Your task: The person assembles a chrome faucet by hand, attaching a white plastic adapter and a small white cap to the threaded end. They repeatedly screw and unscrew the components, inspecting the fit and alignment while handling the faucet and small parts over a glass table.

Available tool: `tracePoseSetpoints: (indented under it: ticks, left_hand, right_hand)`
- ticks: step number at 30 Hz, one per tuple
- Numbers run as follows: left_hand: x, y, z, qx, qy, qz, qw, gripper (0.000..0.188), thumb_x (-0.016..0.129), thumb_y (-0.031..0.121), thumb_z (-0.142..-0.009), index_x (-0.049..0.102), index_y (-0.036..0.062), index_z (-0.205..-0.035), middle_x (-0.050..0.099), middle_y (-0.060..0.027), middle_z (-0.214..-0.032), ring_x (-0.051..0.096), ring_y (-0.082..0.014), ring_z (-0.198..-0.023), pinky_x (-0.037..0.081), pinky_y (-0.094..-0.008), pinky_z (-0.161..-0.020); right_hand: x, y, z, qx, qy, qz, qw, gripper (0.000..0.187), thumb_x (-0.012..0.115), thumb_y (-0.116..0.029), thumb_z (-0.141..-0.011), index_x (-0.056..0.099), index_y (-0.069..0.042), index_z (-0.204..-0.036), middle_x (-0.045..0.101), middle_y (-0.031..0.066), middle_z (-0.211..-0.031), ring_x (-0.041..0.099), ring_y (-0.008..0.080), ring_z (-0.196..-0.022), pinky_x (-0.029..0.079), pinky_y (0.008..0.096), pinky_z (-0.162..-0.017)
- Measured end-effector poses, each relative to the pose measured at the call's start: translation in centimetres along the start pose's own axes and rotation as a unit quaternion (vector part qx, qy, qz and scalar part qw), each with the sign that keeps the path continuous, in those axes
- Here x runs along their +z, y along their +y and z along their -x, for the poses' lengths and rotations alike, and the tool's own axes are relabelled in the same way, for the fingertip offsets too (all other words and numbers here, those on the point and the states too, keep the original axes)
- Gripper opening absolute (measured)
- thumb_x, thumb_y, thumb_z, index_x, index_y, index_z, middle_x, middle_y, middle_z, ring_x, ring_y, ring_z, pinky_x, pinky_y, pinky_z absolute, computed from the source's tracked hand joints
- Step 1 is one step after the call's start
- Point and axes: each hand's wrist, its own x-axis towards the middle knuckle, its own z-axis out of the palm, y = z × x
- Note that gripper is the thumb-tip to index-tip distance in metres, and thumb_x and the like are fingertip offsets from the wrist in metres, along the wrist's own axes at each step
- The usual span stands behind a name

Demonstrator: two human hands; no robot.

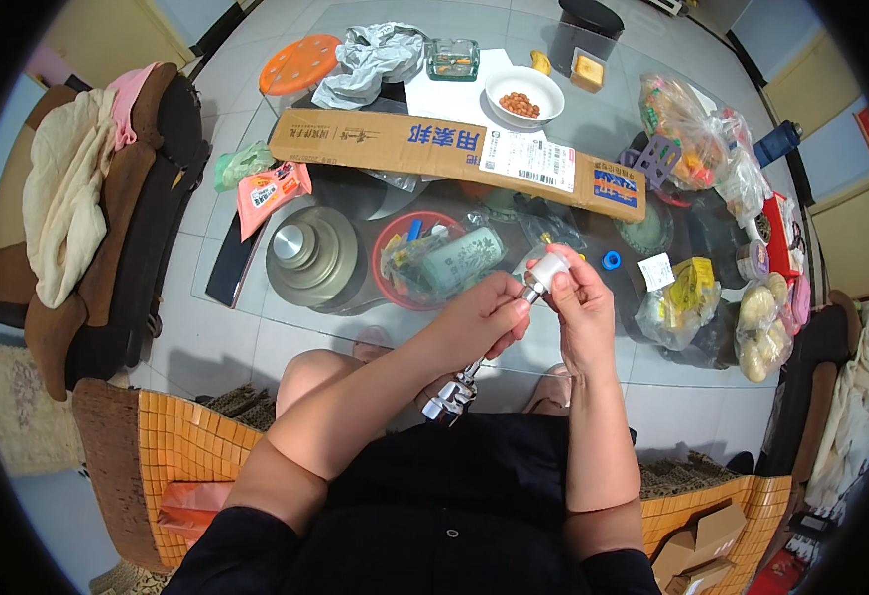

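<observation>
Held over the near edge of the glass table is a chrome metal fitting (449, 399), perhaps a plumbing part, with a thin stem and a bulky lower end. My left hand (494, 312) is closed round its stem just below the top. At the upper end sits a white cylindrical piece (547, 269), pinched between the thumb and fingers of my right hand (581, 296). Both hands nearly touch. The fitting tilts, its lower end hanging toward my lap. A small blue ring (611, 260) lies on the table to the right of my right hand.
Across the glass table (355, 332) lies a long cardboard box (375, 144). Behind it stand a white bowl of nuts (524, 96) and a glass ashtray (452, 59). A red basin (380, 253) shows left of my hands. Bagged items (682, 307) crowd the right side.
</observation>
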Motion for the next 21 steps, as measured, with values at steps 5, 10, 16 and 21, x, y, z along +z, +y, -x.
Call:
tracePoseSetpoints:
  ticks: [5,10,16,21]
  left_hand:
    - [1.1,0.7,0.2,-0.021,-0.066,0.097,0.993,0.025,0.046,0.032,-0.096,0.046,0.0080,-0.105,0.051,-0.0005,-0.073,0.041,-0.0063,-0.053,0.034,-0.0200,-0.047]
    - [1.7,1.1,0.5,-0.067,-0.105,0.174,0.977,0.029,0.046,0.036,-0.096,0.052,0.0073,-0.096,0.049,0.0002,-0.074,0.039,-0.0064,-0.055,0.034,-0.0208,-0.047]
    - [1.7,0.3,0.2,-0.039,-0.053,0.092,0.994,0.025,0.045,0.029,-0.096,0.053,0.0071,-0.088,0.048,0.0029,-0.074,0.039,-0.0057,-0.055,0.034,-0.0208,-0.047]
    - [1.5,-0.9,-0.6,0.066,0.033,-0.196,0.978,0.020,0.044,0.023,-0.096,0.053,0.0067,-0.087,0.049,0.0021,-0.071,0.041,-0.0058,-0.056,0.035,-0.0216,-0.048]
  right_hand:
    - [0.2,-0.4,-0.2,-0.021,-0.064,-0.171,0.983,0.045,0.054,-0.020,-0.092,0.040,-0.003,-0.132,0.050,0.0201,-0.127,0.050,0.0235,-0.114,0.039,0.0346,-0.098]
    - [-0.4,0.9,0.2,0.029,-0.149,-0.346,0.926,0.039,0.043,-0.028,-0.097,0.040,-0.003,-0.127,0.055,0.0176,-0.113,0.051,0.0285,-0.112,0.037,0.0404,-0.102]
    - [0.6,0.5,0.6,0.025,-0.093,-0.257,0.962,0.032,0.044,-0.030,-0.097,0.044,-0.004,-0.117,0.058,0.0117,-0.099,0.053,0.0233,-0.102,0.037,0.0384,-0.098]
    - [1.5,0.7,1.2,0.019,0.021,-0.078,0.997,0.033,0.044,-0.031,-0.097,0.044,-0.004,-0.117,0.058,0.0105,-0.102,0.052,0.0186,-0.099,0.040,0.0318,-0.091]
